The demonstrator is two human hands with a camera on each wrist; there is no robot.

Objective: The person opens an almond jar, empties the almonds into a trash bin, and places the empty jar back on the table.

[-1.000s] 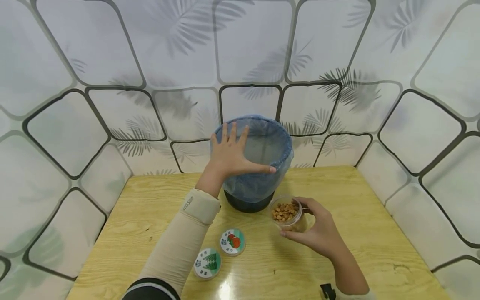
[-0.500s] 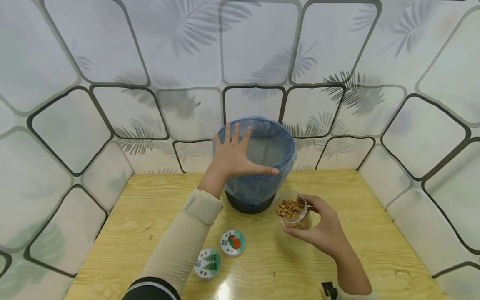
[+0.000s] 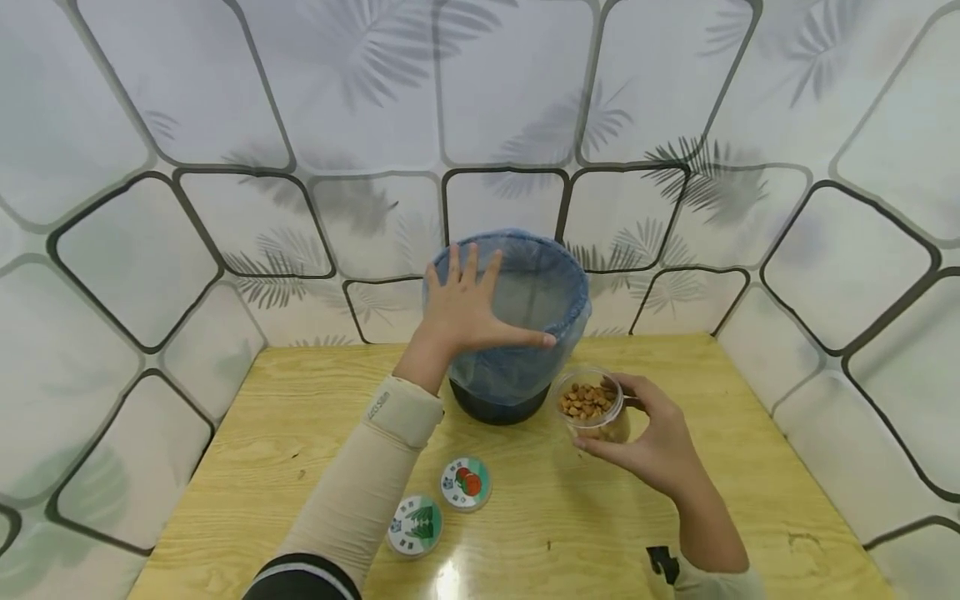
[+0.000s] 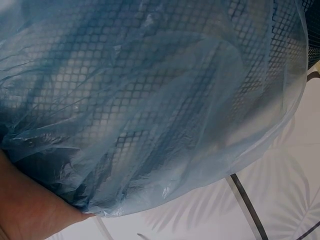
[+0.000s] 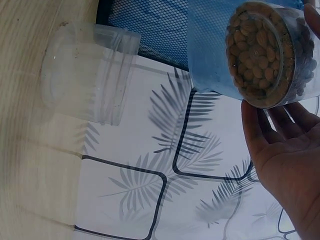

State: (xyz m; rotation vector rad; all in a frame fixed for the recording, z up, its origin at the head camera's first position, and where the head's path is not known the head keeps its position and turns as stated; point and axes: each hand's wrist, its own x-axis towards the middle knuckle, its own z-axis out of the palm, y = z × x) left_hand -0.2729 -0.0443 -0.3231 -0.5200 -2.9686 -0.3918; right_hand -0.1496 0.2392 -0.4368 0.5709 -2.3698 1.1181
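My left hand [image 3: 461, 317] lies spread at the left rim of a mesh waste bin [image 3: 498, 412], which is lined with a thin blue plastic bag [image 3: 517, 375]. Its fingers are straight, with the thumb reaching across the near rim. In the left wrist view part of that hand [image 4: 30, 205] is against the bag [image 4: 150, 100]. My right hand [image 3: 660, 433] grips a clear jar [image 3: 600, 425] of brown almond-like nuts from its right side. The right wrist view shows this jar's base [image 5: 257, 55] raised above the table, tilted, with the fingers [image 5: 295, 122] around its side.
Two round lids lie on the wooden table [image 3: 300, 450]: one with a tomato label [image 3: 465, 484], one with a green leaf label [image 3: 416, 527]. A second clear jar [image 5: 90, 75] stands on the table near the bin. Patterned walls surround the table.
My right hand has shifted a little right and away from me with the jar of nuts. My left hand stays at the bin's rim.
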